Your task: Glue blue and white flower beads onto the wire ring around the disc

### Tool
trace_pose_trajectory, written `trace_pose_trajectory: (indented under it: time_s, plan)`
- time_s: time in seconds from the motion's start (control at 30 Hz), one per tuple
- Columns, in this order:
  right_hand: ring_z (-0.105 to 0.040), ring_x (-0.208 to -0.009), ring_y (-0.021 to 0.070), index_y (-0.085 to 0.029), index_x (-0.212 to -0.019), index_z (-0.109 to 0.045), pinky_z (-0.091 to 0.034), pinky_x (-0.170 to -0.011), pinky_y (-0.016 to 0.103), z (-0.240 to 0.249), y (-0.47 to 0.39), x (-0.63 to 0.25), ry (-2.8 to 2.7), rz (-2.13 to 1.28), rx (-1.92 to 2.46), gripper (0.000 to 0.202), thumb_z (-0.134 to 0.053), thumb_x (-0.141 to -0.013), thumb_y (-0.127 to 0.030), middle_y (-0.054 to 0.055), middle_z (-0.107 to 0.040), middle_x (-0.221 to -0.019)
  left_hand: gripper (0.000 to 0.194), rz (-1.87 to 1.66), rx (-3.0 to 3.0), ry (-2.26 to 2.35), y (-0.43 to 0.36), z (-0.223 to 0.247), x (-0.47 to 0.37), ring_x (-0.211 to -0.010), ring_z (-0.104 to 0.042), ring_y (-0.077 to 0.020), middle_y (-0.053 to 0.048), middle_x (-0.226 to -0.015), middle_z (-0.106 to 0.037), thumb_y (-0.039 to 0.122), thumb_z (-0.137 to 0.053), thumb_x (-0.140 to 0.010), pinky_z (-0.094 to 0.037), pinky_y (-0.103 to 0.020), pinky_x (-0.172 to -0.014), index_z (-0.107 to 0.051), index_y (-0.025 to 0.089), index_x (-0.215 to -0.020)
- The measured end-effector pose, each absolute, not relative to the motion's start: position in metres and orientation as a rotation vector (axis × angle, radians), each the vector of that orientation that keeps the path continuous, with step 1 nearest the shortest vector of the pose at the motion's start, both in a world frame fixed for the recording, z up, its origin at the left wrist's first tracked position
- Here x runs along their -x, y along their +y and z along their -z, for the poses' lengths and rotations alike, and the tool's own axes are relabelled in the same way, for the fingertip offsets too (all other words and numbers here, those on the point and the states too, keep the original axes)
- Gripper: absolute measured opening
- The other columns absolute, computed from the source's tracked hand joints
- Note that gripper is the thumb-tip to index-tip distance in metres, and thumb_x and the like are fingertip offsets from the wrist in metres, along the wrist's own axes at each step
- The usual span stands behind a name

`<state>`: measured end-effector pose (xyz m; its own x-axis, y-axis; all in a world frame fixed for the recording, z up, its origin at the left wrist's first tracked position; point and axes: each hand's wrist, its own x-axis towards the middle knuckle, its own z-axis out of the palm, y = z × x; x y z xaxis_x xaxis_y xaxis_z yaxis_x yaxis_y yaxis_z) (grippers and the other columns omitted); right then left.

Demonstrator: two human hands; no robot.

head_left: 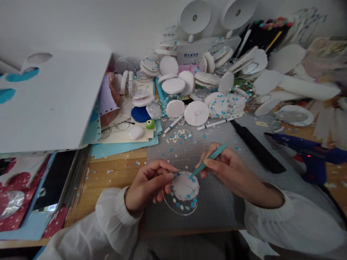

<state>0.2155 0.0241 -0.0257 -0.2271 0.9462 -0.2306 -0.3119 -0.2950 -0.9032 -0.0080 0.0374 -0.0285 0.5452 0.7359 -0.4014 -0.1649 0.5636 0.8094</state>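
My left hand (151, 182) pinches the edge of a white foam disc (184, 186) ringed by thin wire and small blue and white stars. A loop of wire (179, 213) hangs below the disc. In my right hand (227, 168) are teal tweezers (210, 159), held between thumb and fingers, their tips at a blue star on the disc's upper edge. The disc is held above a grey cutting mat (211, 213). Small loose white and blue stars (179, 135) lie on the mat beyond my hands.
Many white discs (173, 86) are piled at the back. On the right are a black tool (257, 148) and a blue glue gun (309, 150) with a red light. A green punch (150, 124), glasses (121, 124) and a white board (54, 101) are at the left.
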Motion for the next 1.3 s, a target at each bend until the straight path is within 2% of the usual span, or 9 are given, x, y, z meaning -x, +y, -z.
trace_pose_trajectory:
  time_s: [0.4, 0.5, 0.73, 0.93, 1.13, 1.3]
  plan:
    - [-0.058, -0.062, 0.0108, -0.022, -0.073, -0.057, -0.049, -0.059, 0.025, 0.024, 0.026, -0.212, -0.662, -1.622, 1.092, 0.015, -0.071, -0.072, -0.029, -0.003, -0.061, -0.071, 0.013, -0.611, -0.795, 0.835, 0.038, 0.029, 0.007, -0.028, -0.040, -0.0012, 0.005, -0.050, -0.058, 0.027, -0.066, -0.079, -0.025, -0.009, -0.027, -0.065, 0.015, -0.086]
    - [-0.058, -0.062, 0.0097, -0.022, -0.067, -0.059, -0.049, -0.058, 0.023, 0.028, 0.030, -0.215, -0.575, -1.547, 1.139, 0.014, -0.070, -0.073, -0.028, -0.004, -0.061, -0.068, 0.013, -0.616, -0.802, 0.842, 0.037, 0.029, 0.007, -0.028, -0.040, -0.0012, 0.005, -0.050, -0.057, 0.027, -0.066, -0.079, -0.025, -0.009, -0.027, -0.065, 0.016, -0.085]
    - [-0.058, -0.064, 0.0085, -0.021, -0.066, -0.062, -0.053, -0.067, 0.022, 0.039, 0.042, -0.228, -0.175, -1.476, 1.198, 0.009, -0.068, -0.073, -0.020, -0.003, -0.062, -0.067, 0.017, -0.588, -0.806, 0.874, 0.038, 0.028, 0.007, -0.029, -0.041, -0.0021, 0.005, -0.050, -0.058, 0.029, -0.068, -0.076, -0.025, -0.010, -0.027, -0.064, 0.015, -0.084]
    - [-0.059, -0.067, 0.0094, -0.020, -0.069, -0.064, -0.053, -0.065, 0.021, 0.036, 0.038, -0.221, -0.267, -1.531, 1.191, 0.009, -0.071, -0.073, -0.023, -0.002, -0.063, -0.069, 0.022, -0.498, -0.843, 0.965, 0.041, 0.031, 0.003, -0.035, -0.048, -0.0038, 0.003, -0.054, -0.060, 0.030, -0.069, -0.076, -0.035, -0.011, -0.031, -0.062, 0.013, -0.088]
    - [-0.057, -0.065, 0.0084, -0.021, -0.062, -0.063, -0.052, -0.065, 0.021, 0.035, 0.039, -0.220, -0.369, -1.476, 1.184, 0.014, -0.074, -0.070, -0.025, -0.003, -0.061, -0.068, 0.026, -0.518, -0.893, 0.992, 0.041, 0.035, 0.002, -0.038, -0.048, -0.0040, 0.002, -0.058, -0.060, 0.032, -0.069, -0.077, -0.034, -0.011, -0.033, -0.061, 0.012, -0.091]
    - [-0.057, -0.065, 0.0085, -0.022, -0.064, -0.064, -0.051, -0.065, 0.022, 0.036, 0.040, -0.222, -0.481, -1.441, 1.208, 0.012, -0.072, -0.072, -0.027, -0.003, -0.060, -0.068, 0.027, -0.617, -1.045, 0.993, 0.041, 0.038, 0.001, -0.044, -0.051, -0.0055, 0.002, -0.061, -0.058, 0.032, -0.070, -0.075, -0.038, -0.013, -0.037, -0.061, 0.012, -0.092]
